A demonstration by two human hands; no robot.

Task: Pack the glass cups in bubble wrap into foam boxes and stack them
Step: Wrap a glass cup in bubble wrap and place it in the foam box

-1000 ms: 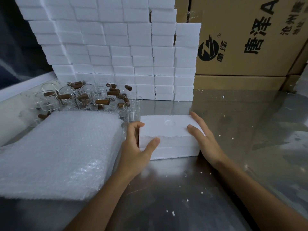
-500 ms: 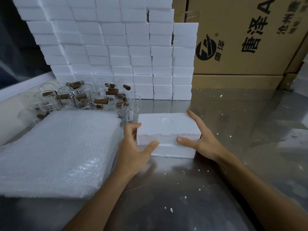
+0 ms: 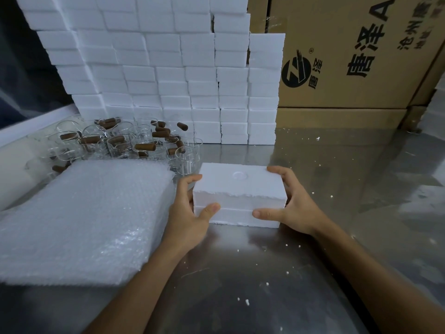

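Observation:
A white foam box (image 3: pixel 238 186), closed with its lid on, sits on the steel table (image 3: pixel 240 273) in the middle. My left hand (image 3: pixel 190 213) grips its left end, thumb on the front face and fingers behind. My right hand (image 3: pixel 289 203) grips its right end the same way. Behind and to the left lies a cluster of clear glass cups (image 3: pixel 120 143) with brown wooden handles. A thick pile of bubble wrap sheets (image 3: pixel 81 218) lies on the table at the left.
A tall wall of stacked foam boxes (image 3: pixel 168 75) stands at the back. Brown cardboard cartons (image 3: pixel 349 56) with printed characters rise at the back right. White foam crumbs are scattered over the table. A white ledge runs along the far left.
Both hands have closed round the ends of the foam box: the right hand slid from its top to its right end. The view has moved closer.

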